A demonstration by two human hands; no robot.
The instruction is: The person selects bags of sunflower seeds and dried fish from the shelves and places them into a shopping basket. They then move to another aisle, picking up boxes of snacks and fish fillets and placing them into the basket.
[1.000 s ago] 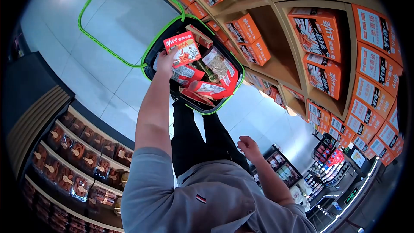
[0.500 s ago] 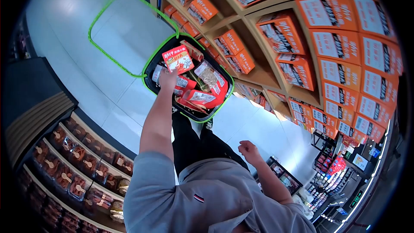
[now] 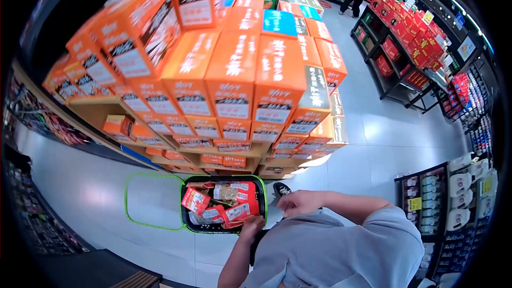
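Observation:
A black basket (image 3: 224,230) with a green rim stands on the floor, its green handle (image 3: 126,202) folded out to the left. Inside it lie a red-and-white box (image 3: 196,201), a clear-and-red food pack (image 3: 226,192) and several red packets (image 3: 238,212). Beside the basket's near right corner is my left hand (image 3: 252,227), its fingers loosely bent and apart, with nothing seen in them. My right hand (image 3: 300,201) hovers in front of my body, right of the basket, fingers loosely apart and nothing visible in them.
Orange boxes (image 3: 230,82) are stacked on a wooden shelf unit (image 3: 261,151) just beyond the basket. A dark rack of red boxes (image 3: 384,53) stands at the upper right, with two people near it. Another goods rack (image 3: 429,202) stands at the right.
My left hand has let go of the red-and-white box and drawn back from it to the basket's near side. My right hand has come closer to the basket. The view has turned towards the orange stacks.

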